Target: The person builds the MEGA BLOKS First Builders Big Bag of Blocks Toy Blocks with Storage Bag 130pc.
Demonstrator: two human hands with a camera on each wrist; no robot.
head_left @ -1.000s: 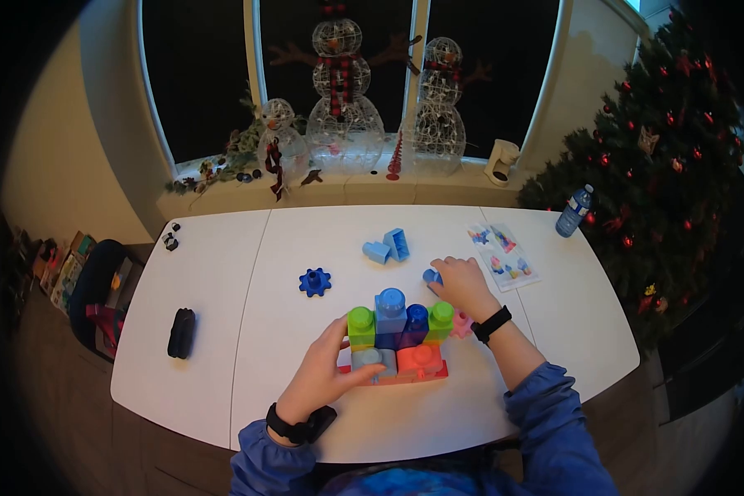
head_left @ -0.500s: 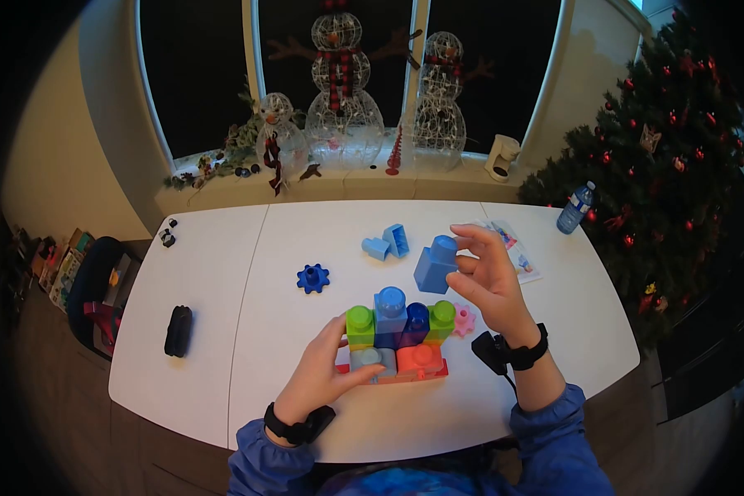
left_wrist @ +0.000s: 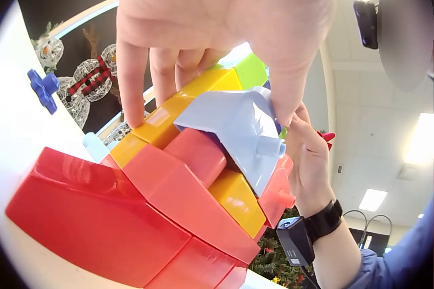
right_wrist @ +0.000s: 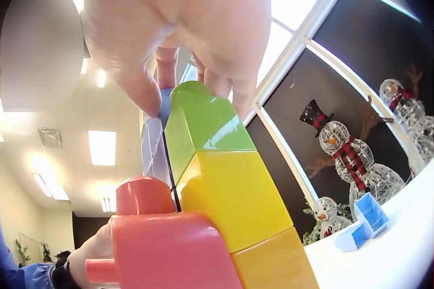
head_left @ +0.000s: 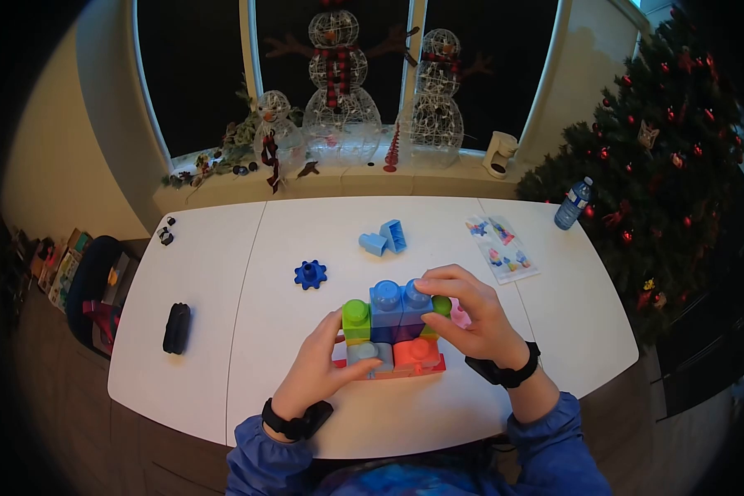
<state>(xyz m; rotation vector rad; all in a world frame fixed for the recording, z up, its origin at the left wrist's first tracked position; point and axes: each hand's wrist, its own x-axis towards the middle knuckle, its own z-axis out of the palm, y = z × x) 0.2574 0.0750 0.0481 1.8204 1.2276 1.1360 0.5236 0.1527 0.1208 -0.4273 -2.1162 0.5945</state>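
A stack of toy building blocks stands on the white table, with a red base. My left hand grips its left side, thumb across the light grey block and fingers behind the yellow blocks. My right hand pinches a blue block by its stud at the top of the stack. That block sits between another blue block and the right green block, close against both. A coral block lies below, in front. The left green block is beside my left fingertips.
A dark blue gear-shaped piece and two light blue blocks lie beyond the stack. A pink piece is partly behind my right hand. Picture sheet, water bottle and black case lie farther out.
My right hand picked up the blue block from the table at the right, lifted it, and brought it left and down onto the stack. My left hand has kept its grip on the stack.
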